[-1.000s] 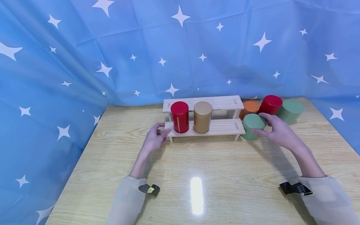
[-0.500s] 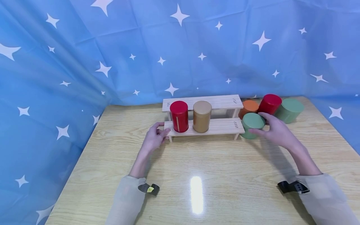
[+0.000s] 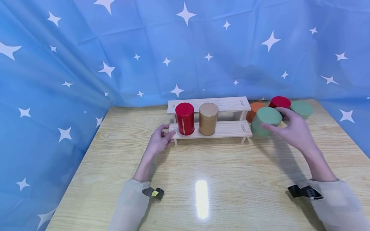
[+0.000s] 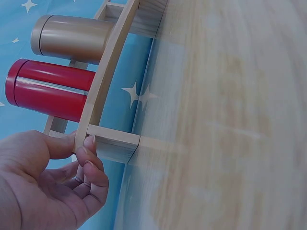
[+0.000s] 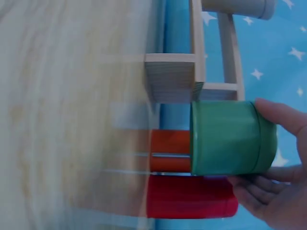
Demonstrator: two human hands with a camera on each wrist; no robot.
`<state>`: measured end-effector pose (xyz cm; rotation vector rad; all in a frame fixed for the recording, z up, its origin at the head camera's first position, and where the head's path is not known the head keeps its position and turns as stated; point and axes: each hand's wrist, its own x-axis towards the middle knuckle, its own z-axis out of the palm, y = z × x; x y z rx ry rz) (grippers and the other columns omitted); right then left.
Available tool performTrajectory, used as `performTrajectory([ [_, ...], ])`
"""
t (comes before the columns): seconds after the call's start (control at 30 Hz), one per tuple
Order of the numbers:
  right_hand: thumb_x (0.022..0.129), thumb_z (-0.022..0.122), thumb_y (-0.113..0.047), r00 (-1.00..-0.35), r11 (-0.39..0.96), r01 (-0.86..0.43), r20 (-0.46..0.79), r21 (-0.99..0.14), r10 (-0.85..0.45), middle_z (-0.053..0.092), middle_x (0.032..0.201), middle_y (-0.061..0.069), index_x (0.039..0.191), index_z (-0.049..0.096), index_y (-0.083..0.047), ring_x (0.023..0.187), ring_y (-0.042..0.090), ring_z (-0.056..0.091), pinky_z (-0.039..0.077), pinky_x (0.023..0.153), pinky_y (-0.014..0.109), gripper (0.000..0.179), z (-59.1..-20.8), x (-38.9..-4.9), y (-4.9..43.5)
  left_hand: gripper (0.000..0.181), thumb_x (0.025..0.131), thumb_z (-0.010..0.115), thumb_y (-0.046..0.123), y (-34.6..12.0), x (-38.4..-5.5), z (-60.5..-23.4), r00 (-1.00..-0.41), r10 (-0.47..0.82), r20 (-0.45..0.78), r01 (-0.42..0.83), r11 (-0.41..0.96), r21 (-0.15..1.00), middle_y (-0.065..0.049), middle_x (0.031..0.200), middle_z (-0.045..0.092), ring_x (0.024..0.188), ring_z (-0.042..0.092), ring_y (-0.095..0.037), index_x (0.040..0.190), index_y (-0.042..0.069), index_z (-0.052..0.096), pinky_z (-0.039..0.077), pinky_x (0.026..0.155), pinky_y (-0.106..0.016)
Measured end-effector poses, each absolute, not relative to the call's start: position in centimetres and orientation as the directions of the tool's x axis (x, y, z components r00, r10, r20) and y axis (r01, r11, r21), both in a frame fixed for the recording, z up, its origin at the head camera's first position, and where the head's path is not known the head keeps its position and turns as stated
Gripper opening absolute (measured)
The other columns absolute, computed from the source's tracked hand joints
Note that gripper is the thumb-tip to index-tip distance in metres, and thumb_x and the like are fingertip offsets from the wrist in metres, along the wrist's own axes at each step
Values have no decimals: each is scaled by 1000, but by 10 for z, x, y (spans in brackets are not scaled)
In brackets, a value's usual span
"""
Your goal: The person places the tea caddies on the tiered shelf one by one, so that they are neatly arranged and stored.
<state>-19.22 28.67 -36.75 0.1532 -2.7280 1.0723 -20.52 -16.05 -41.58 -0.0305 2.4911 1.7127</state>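
With thumb and fingers my left hand (image 3: 157, 141) pinches the left end of the lower step of a two-tier wooden shelf (image 3: 231, 130). A red canister (image 3: 185, 119) and a gold canister (image 3: 208, 119) stand upright side by side on that step. Beyond the shelf's right end, my right hand (image 3: 295, 131) grips a green canister (image 3: 264, 123) near its lid. In the right wrist view this green canister (image 5: 230, 136) is raised off the table, its base apart from the surface. Part of its far side is hidden by my fingers.
Behind the held canister stand an orange canister (image 3: 253, 112), a second red one (image 3: 279, 102) and another green one (image 3: 303, 109). The upper tier (image 3: 219, 104) of the shelf is close to a blue star-patterned curtain (image 3: 162, 38). The wooden table (image 3: 138, 122) reflects light in front.
My right hand has lifted the green canister upward from the table beside the shelf. It now covers more of the canisters behind. My left hand stays on the shelf end.
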Motion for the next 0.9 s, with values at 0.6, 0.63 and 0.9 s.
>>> performTrajectory([
  [0.6,79,89,-26,-919,731,-300,391,-612,-49,61,108,9,136,60,-7,84,11,44,34,63,21,67,-350,-180,252,46,103,63,24,-163,-205,-417,-992,47,-117,-92,367,926,-9,74,56,76,68,-30,142,4,49,41,54,-24],
  [0.63,79,89,-27,-925,731,-292,376,-617,-52,62,114,11,138,58,-7,88,13,47,35,65,21,69,-350,-179,250,46,103,63,24,-163,-205,-417,-992,46,-118,-92,367,926,-10,74,57,76,69,-30,142,4,49,42,55,-24],
  [0.9,80,88,-28,-932,687,-324,344,-650,-114,60,130,14,140,57,-7,115,30,55,40,87,34,71,-353,-179,231,45,103,62,22,-161,-206,-417,-993,52,-104,-78,364,928,-8,70,55,76,69,-33,142,2,49,43,55,-24],
])
